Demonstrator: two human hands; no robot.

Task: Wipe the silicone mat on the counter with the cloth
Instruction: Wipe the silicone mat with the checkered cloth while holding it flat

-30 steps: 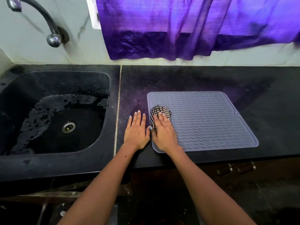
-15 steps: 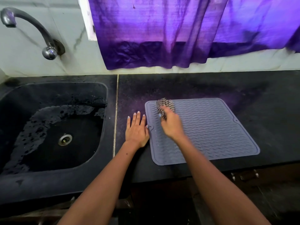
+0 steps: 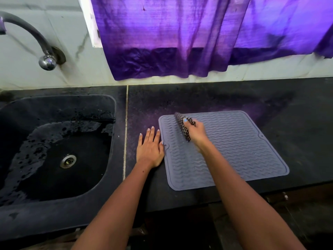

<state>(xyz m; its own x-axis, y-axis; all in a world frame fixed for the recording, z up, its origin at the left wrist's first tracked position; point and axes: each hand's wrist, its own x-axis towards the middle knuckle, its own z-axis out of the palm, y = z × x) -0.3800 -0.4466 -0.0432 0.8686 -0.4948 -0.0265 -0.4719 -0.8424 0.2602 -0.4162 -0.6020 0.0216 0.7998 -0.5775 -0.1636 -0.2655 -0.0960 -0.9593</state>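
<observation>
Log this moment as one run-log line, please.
phase: wiping | right hand: grips checked cloth at silicone mat far-left corner | left hand: flat on counter beside mat's left edge

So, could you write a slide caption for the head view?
Right hand wipes grey silicone mat with checked cloth; left hand flat on black counter.

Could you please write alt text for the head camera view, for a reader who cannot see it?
The right hand grips a checked cloth on a grey silicone mat; the left hand rests flat on the black counter beside a sink.
</observation>
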